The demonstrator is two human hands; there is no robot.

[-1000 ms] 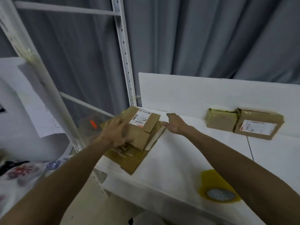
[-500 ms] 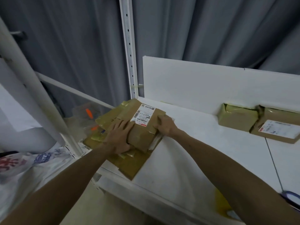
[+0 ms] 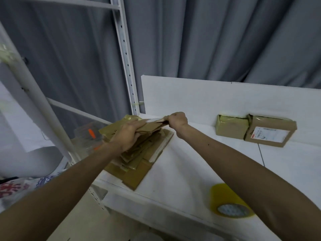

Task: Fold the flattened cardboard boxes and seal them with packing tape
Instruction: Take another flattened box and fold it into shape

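Observation:
A stack of flattened brown cardboard boxes (image 3: 139, 164) lies at the left end of the white table (image 3: 191, 171). Both hands hold the top flattened box (image 3: 151, 126) lifted off the stack and tilted up. My left hand (image 3: 126, 138) grips its near left side, fingers over the top. My right hand (image 3: 178, 120) is curled round its far right edge. A yellow roll of packing tape (image 3: 229, 202) lies on the table near the front, under my right forearm.
Two taped, folded boxes (image 3: 255, 130) stand against the white back panel (image 3: 208, 98) at the right; one carries a shipping label. A white shelving upright (image 3: 126, 56) rises behind the stack. A clear plastic container (image 3: 86, 136) with orange parts sits left of the table.
Both hands went from resting on the top flattened box to gripping it, and they have lifted it off the stack, tilting its label side away.

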